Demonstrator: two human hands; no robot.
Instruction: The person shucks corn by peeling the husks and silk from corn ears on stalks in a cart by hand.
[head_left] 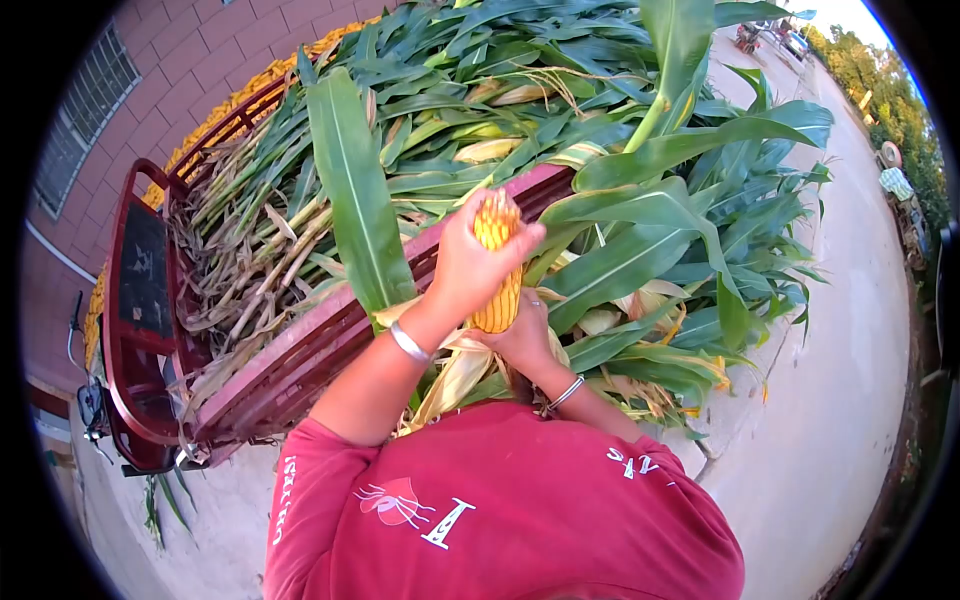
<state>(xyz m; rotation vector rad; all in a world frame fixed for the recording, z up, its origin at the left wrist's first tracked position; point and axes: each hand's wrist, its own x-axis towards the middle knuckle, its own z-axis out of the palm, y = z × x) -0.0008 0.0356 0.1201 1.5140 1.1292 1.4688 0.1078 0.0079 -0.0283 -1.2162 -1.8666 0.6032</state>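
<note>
A yellow corn cob (497,305) stands nearly upright in front of my chest, its kernels bare. My left hand (470,262) is wrapped round its upper part, thumb across the front. Lower down, my right hand (522,340) grips the base of the cob, where its fingers are partly hidden. Pale peeled husk (455,378) hangs below the cob, beside my right hand. Green corn stalks and leaves (640,290) lie close to the right of both hands, and one broad leaf (358,190) rises to the left.
A dark red cart (290,365) heaped with cut corn stalks (450,90) stands in front of me, its side rail just beyond my hands. Yellow cobs (245,95) are piled along the brick wall (180,60). A concrete road (830,380) runs along the right.
</note>
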